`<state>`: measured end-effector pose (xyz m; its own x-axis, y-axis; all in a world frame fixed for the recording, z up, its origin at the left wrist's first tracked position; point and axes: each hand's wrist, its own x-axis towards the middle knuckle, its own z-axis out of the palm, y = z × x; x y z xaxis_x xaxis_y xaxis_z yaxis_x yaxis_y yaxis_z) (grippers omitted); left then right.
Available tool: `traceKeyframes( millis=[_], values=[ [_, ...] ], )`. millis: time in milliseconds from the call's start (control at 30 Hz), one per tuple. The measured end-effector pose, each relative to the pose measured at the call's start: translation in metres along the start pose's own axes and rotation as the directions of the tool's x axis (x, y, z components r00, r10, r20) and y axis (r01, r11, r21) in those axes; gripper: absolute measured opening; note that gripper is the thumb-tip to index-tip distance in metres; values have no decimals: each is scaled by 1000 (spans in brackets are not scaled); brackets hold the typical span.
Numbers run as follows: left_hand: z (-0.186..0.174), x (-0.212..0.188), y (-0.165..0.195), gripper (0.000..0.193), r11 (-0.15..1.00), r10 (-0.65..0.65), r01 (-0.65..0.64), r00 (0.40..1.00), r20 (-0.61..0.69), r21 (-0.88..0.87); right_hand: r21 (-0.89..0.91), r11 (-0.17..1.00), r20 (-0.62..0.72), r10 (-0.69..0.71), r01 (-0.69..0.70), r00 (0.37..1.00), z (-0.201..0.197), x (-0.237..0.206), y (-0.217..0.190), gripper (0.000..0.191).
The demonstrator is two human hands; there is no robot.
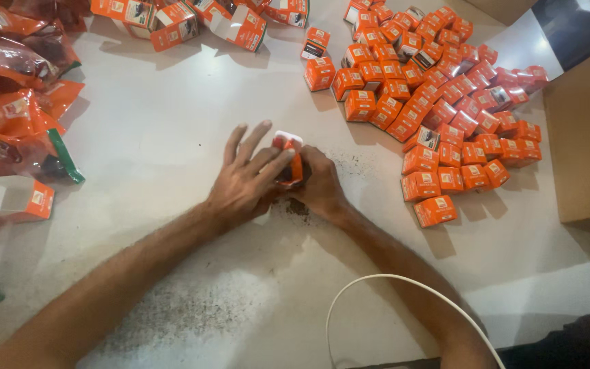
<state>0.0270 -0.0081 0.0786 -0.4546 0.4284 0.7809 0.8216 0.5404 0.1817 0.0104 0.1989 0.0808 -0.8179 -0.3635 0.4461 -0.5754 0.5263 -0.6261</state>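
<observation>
A small orange box [289,158] with an open white flap stands on the white table [172,137] in the middle of the view. Both hands are closed around it. My left hand [247,181] covers its left side with the fingers spread over the top. My right hand [321,183] grips its right side from behind. Dark powder lies scattered on the table around the box and hands.
A large heap of small orange boxes [438,102] fills the right side. Bigger orange cartons [192,19] lie along the far edge. Orange and dark foil pouches [15,102] pile at the left, with an open carton [9,197]. A brown cardboard box [585,137] stands far right; a white cable [377,287] loops near me.
</observation>
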Motion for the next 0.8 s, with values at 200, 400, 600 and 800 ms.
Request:
traceKeyframes(
  millis=[200, 400, 600, 800],
  values=[
    [6, 8, 10, 54, 986, -167, 169, 981, 101, -10, 154, 980, 95, 110, -124, 989, -4, -4, -3, 59],
    [15, 10, 9, 15, 949, -315, 313, 939, 135, 34, -28, 998, 146, 65, -61, 987, -7, -2, -10, 59],
    [5, 7, 4, 62, 352, -796, 880, 461, 392, -319, 82, 993, 108, -96, 88, 990, -10, 3, -9, 65],
    [20, 13, -10, 26, 629, -687, 699, 704, 178, -340, 151, 985, 37, 77, -82, 996, -3, -2, -8, 79]
  ],
)
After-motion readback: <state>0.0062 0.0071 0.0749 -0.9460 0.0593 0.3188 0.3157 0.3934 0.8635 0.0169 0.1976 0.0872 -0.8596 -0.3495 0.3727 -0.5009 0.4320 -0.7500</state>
